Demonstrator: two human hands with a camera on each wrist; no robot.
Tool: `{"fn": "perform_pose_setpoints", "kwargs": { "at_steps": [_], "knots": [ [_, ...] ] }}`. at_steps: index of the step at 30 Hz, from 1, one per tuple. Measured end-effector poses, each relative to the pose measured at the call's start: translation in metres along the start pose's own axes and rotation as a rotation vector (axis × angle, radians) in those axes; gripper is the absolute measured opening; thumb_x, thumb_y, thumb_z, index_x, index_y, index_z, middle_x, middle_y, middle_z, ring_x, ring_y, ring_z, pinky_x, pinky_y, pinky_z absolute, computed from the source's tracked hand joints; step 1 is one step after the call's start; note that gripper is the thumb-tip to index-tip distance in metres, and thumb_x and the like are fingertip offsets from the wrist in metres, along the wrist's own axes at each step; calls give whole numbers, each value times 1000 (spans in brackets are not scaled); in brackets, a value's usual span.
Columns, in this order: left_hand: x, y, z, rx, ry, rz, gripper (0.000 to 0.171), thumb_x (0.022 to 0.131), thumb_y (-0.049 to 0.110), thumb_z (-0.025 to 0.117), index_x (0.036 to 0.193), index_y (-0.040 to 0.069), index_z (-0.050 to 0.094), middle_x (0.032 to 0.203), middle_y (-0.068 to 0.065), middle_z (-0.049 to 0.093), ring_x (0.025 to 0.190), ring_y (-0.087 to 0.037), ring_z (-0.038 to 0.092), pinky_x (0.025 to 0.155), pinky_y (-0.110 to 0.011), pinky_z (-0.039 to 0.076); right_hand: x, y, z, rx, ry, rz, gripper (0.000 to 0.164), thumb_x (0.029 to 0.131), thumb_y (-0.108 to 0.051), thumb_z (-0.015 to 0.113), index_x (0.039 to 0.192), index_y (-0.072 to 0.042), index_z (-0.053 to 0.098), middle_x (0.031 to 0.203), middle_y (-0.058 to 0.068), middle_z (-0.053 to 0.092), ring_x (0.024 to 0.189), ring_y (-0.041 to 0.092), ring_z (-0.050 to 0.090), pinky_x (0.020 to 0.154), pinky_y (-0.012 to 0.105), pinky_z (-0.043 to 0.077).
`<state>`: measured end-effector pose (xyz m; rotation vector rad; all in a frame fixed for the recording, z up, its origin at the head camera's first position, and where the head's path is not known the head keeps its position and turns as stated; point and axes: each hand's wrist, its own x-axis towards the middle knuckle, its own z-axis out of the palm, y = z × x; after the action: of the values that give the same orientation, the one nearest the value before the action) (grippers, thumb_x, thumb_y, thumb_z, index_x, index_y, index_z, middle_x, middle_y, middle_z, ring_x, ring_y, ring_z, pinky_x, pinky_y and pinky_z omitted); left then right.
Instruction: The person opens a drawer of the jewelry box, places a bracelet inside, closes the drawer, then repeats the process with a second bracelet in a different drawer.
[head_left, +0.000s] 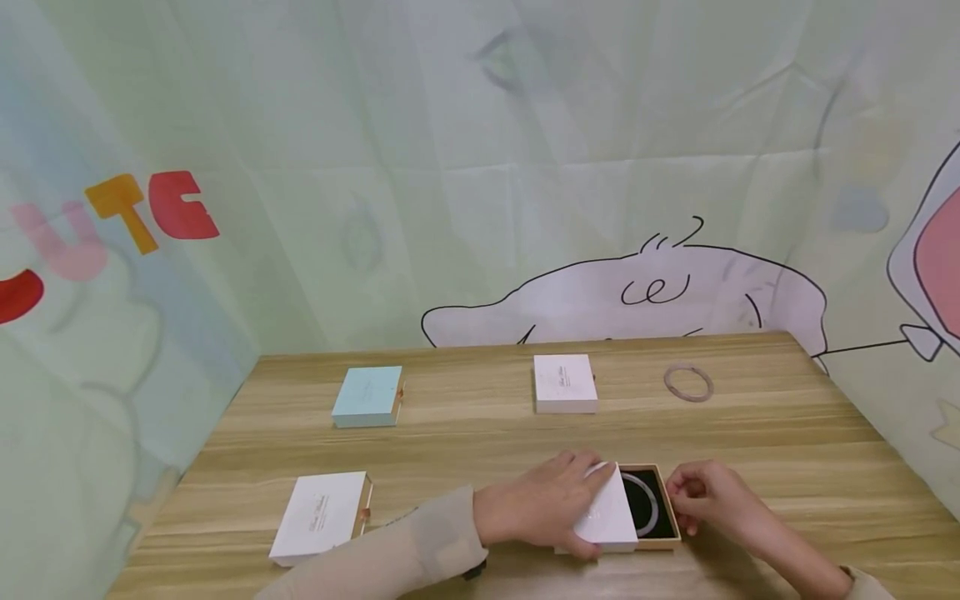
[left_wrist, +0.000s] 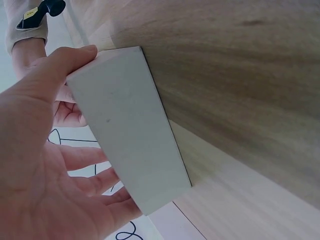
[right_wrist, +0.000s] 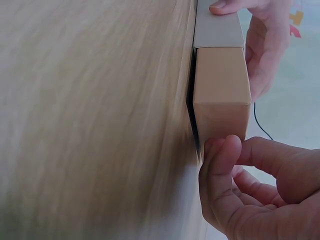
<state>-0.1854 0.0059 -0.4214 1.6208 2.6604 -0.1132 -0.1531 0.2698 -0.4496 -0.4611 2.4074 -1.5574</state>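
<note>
A white slide-out box (head_left: 611, 517) lies near the front of the table, its tan drawer (head_left: 667, 543) partly out on the right. Inside the drawer, on black padding, sits a silver-grey bangle (head_left: 655, 507), its left part hidden by the white sleeve. My left hand (head_left: 536, 504) holds the sleeve from the left, thumb on the near side and fingers over the top and far side; the left wrist view shows the sleeve's plain end (left_wrist: 127, 125). At the drawer's outer end, my right hand (head_left: 720, 504) pinches with thumb and curled forefinger; what lies between the fingertips is hidden.
Another bangle (head_left: 690, 398) lies at the back right. A white box (head_left: 565, 385) stands at the back middle, a light blue box (head_left: 367, 396) at the back left. One more white box (head_left: 321, 515) is left of my left forearm. A printed cloth (head_left: 480, 167) hangs behind the table.
</note>
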Motion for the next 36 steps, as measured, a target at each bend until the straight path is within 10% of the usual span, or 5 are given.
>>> {"fn": "perform_pose_setpoints", "kwargs": {
  "at_steps": [36],
  "knots": [
    [1, -1, 0, -30, -2, -3, 100, 82, 62, 72, 152, 0, 36, 142, -11, 45, 121, -18, 46, 105, -23, 35, 3, -2, 5, 11, -6, 7, 6, 88, 13, 59, 84, 9, 61, 67, 5, 61, 53, 10, 56, 50, 27, 52]
  ]
}}
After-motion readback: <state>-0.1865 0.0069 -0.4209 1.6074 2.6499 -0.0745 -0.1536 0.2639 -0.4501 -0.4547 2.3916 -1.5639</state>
